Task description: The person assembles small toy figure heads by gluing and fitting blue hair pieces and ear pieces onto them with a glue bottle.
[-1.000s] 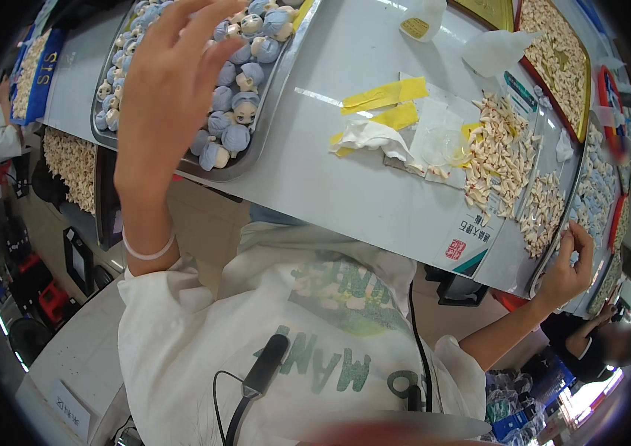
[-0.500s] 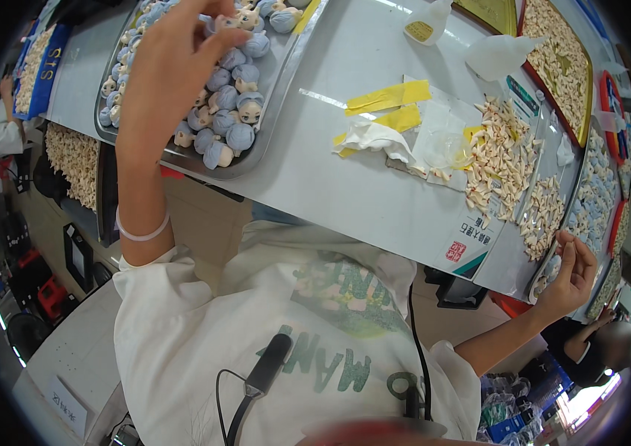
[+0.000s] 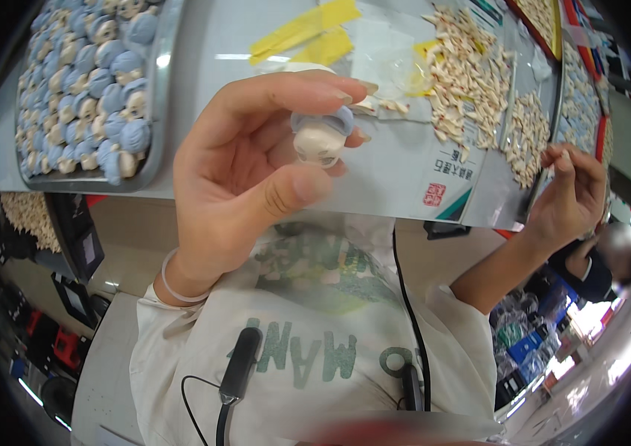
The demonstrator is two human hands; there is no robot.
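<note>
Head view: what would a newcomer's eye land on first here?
First, probably, the left hand near the centre, holding a small doll head with blue hair between thumb and fingers. Next, the metal tray at upper left, crowded with similar blue-and-cream heads. Then the heap of cream pieces at upper right, with yellow tape to its left.

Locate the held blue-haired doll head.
In the head view, upper middle: the doll head is in the left hand, right of the left-side metal tray.
</note>
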